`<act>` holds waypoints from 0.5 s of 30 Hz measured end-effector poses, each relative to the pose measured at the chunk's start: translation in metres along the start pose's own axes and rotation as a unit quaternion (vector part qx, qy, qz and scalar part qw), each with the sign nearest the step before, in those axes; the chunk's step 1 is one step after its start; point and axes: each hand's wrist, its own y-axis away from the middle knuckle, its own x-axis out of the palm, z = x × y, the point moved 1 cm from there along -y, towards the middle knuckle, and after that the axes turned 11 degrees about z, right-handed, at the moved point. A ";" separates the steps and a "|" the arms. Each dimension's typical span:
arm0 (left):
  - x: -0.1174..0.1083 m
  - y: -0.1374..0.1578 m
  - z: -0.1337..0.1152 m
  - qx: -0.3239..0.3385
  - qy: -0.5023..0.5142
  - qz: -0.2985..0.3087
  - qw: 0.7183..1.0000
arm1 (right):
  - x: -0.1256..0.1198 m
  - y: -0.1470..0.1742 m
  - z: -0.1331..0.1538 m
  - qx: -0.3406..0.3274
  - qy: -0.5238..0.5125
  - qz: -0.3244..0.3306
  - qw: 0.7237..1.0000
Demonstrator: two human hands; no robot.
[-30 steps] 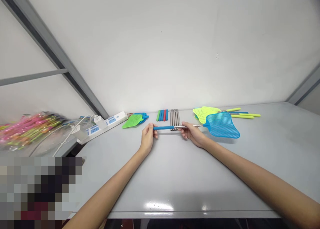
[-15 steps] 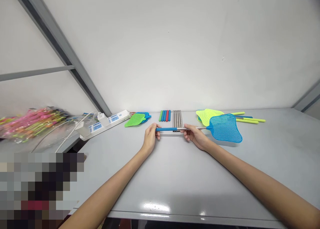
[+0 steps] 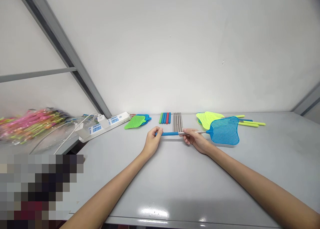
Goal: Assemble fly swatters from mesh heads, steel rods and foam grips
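Observation:
A blue fly swatter [image 3: 224, 131] is held level above the table, its mesh head to the right. My left hand [image 3: 153, 140] is closed round the left end of its blue grip. My right hand [image 3: 195, 139] pinches the metal rod between grip and head. Behind my hands lie several loose grips [image 3: 165, 118] in green, blue and red, beside a row of metal rods [image 3: 177, 120]. Farther left are loose green and blue swatter heads [image 3: 136, 121]. Several yellow-green and blue fly swatters [image 3: 211, 119] lie at the right, partly behind the held one.
A white power strip [image 3: 110, 124] with plugs and cables lies along the table's left edge. Beyond it is a pile of colourful items in clear plastic [image 3: 37, 122]. A wall [image 3: 175, 55] rises behind the grey table [image 3: 180, 182]. The lower left is pixelated.
The swatter's head has turned slightly and shifted a little left. My left fingers have closed further over the grip's end. The camera view has tilted slightly.

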 end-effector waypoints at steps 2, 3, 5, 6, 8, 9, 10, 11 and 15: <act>0.001 0.002 -0.004 0.010 -0.029 0.013 0.999 | 0.000 0.000 0.000 -0.001 0.003 0.001 1.000; 0.001 0.003 -0.007 0.016 -0.045 0.023 0.999 | 0.000 -0.001 0.000 -0.001 0.004 0.000 1.000; 0.002 0.006 -0.015 0.032 -0.078 0.054 0.995 | 0.000 -0.001 -0.001 0.000 0.003 -0.005 1.000; 0.002 0.008 -0.020 0.042 -0.095 0.076 0.992 | 0.000 -0.001 -0.001 0.001 0.002 -0.008 1.000; 0.002 0.010 -0.029 0.059 -0.127 0.123 0.982 | -0.001 -0.002 -0.001 0.001 0.001 -0.015 1.000; 0.001 0.012 -0.033 0.066 -0.142 0.139 0.978 | -0.002 -0.002 -0.002 0.000 0.001 -0.018 1.000; 0.001 0.013 -0.036 0.071 -0.157 0.151 0.973 | -0.002 -0.002 -0.002 0.000 0.003 -0.019 1.000; 0.002 0.014 -0.038 0.076 -0.170 0.159 0.970 | -0.002 -0.002 -0.002 0.001 0.004 -0.019 1.000; 0.008 0.019 -0.041 0.087 -0.206 0.159 0.962 | -0.002 -0.002 -0.003 0.002 0.013 -0.017 1.000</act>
